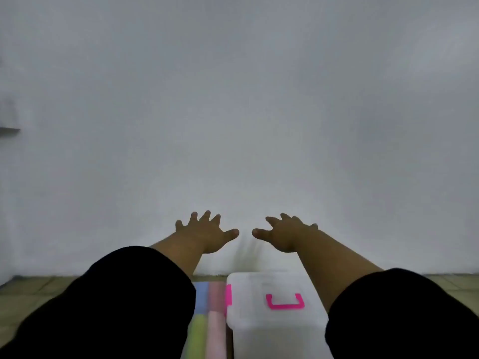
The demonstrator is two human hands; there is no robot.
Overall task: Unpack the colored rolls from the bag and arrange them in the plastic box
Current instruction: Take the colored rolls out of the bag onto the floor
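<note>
Reaching forward, empty, fingers spread: left hand (204,234), right hand (286,235). Plastic box (277,317), lid shut, pink handle (285,301), at 6 o'clock; colored rolls (210,317) just beside, 9 o'clock side.

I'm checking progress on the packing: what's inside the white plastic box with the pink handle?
Cannot tell: the plastic box has its cloudy lid with the pink handle on, hiding the inside. Colored rolls lie outside, against its left side. Both hands, left hand and right hand, are empty.
</note>
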